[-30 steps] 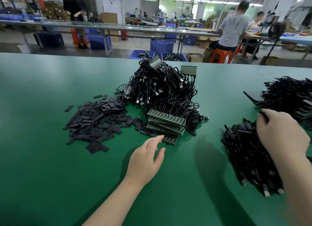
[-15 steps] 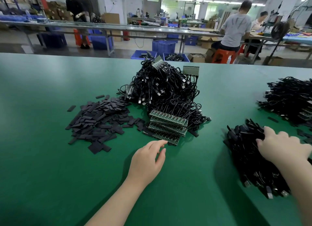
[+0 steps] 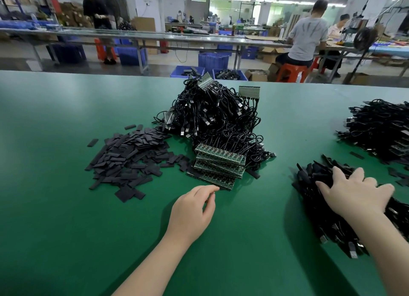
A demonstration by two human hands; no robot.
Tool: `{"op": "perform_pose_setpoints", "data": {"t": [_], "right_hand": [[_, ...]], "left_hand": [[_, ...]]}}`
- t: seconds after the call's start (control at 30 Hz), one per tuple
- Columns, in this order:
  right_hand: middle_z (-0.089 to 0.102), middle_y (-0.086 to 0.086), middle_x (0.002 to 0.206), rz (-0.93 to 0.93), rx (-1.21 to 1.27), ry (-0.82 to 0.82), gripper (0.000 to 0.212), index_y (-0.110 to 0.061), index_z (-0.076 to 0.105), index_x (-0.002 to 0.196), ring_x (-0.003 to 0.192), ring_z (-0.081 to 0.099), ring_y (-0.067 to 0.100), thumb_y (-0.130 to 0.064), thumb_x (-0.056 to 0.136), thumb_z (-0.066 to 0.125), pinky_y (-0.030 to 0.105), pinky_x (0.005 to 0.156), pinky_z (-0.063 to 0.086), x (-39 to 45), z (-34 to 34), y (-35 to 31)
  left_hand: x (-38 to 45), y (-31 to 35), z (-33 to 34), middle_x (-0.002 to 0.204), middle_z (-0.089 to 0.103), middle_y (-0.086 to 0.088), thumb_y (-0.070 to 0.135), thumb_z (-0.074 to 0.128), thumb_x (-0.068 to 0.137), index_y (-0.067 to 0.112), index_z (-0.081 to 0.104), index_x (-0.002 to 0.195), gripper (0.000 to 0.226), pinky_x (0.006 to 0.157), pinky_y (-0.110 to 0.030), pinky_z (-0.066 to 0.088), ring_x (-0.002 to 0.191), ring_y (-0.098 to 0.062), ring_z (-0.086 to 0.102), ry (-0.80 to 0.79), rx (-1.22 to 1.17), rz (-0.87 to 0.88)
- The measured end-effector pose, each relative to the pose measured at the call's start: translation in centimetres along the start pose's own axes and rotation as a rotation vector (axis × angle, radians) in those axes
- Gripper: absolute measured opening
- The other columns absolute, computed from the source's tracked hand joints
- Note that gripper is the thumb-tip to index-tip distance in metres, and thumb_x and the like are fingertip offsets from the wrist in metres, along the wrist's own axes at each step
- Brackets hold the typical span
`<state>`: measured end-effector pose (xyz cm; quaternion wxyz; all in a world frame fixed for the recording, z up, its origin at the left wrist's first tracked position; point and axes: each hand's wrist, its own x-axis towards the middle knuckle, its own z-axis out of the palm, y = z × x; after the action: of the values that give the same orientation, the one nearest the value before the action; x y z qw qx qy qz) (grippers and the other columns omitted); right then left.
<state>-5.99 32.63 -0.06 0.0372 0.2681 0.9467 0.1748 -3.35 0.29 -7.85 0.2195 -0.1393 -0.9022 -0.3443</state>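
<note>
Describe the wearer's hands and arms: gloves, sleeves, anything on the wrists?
Nothing worn on the left hand or the right hand: no gloves, rings or finger cots visible. The forearms are uncovered to the frame edge, with no sleeve, watch or wrist strap in view.

The right hand (image 3: 356, 194), raised over the cable bundle (image 3: 314, 209) at the frame's lower right a second ago, has come down and now lies spread on it. The left hand (image 3: 192, 211) has edged forward, fingertips reaching the near edge of the circuit board stack (image 3: 219, 165).
</note>
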Motion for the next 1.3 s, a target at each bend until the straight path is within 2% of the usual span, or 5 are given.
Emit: {"op": "perform_pose_setpoints", "data": {"t": [0.23,0.4,0.73,0.97,1.3], "right_hand": [[0.034,0.016,0.154,-0.013,0.013,0.063,0.063,-0.026,0.049,0.134,0.144,0.027,0.037,-0.071,0.092,0.037,0.051,0.113,0.026,-0.7,-3.9,-0.2],[0.060,0.006,0.134,-0.457,0.531,0.456,0.046,-0.025,0.061,0.129,0.123,0.055,0.032,-0.050,0.091,0.060,0.043,0.093,0.047,-2.7,-6.3,-5.4],[0.061,-0.009,0.133,-0.881,0.427,0.270,0.042,-0.034,0.061,0.131,0.124,0.054,0.017,-0.048,0.092,0.063,0.035,0.092,0.052,-0.4,-5.4,-15.0],[0.061,-0.016,0.072,-0.774,0.738,0.310,0.019,-0.029,0.075,0.103,0.056,0.051,0.003,-0.032,0.099,0.056,0.023,0.054,0.038,3.2,-8.7,-14.2],[0.070,0.008,0.099,-0.360,1.216,0.621,0.029,-0.009,0.072,0.108,0.078,0.053,0.019,-0.029,0.102,0.051,0.031,0.066,0.042,5.0,-15.2,-9.2]], "left_hand": [[0.1,-0.1,0.2,0.102,0.071,0.009,0.010,0.061,0.090,0.020,0.070,0.112,0.025,0.069,-0.028,0.054,0.083,-0.008,0.066,0.018,0.009,0.029],[0.1,-0.2,0.4,0.100,0.071,0.011,0.008,0.062,0.088,0.021,0.071,0.109,0.026,0.069,-0.028,0.055,0.083,-0.007,0.066,0.026,0.016,0.022],[0.1,-0.5,0.7,0.100,0.071,0.012,0.011,0.059,0.084,0.023,0.072,0.104,0.027,0.070,-0.029,0.055,0.083,-0.007,0.066,0.042,0.024,0.037],[0.2,-0.5,0.7,0.101,0.071,0.015,0.012,0.058,0.087,0.025,0.072,0.105,0.026,0.071,-0.025,0.054,0.084,-0.004,0.065,0.024,0.033,0.037],[0.3,-0.6,0.8,0.101,0.072,0.013,0.012,0.058,0.087,0.025,0.072,0.105,0.026,0.071,-0.028,0.055,0.082,-0.005,0.066,0.033,0.021,0.053]]}}
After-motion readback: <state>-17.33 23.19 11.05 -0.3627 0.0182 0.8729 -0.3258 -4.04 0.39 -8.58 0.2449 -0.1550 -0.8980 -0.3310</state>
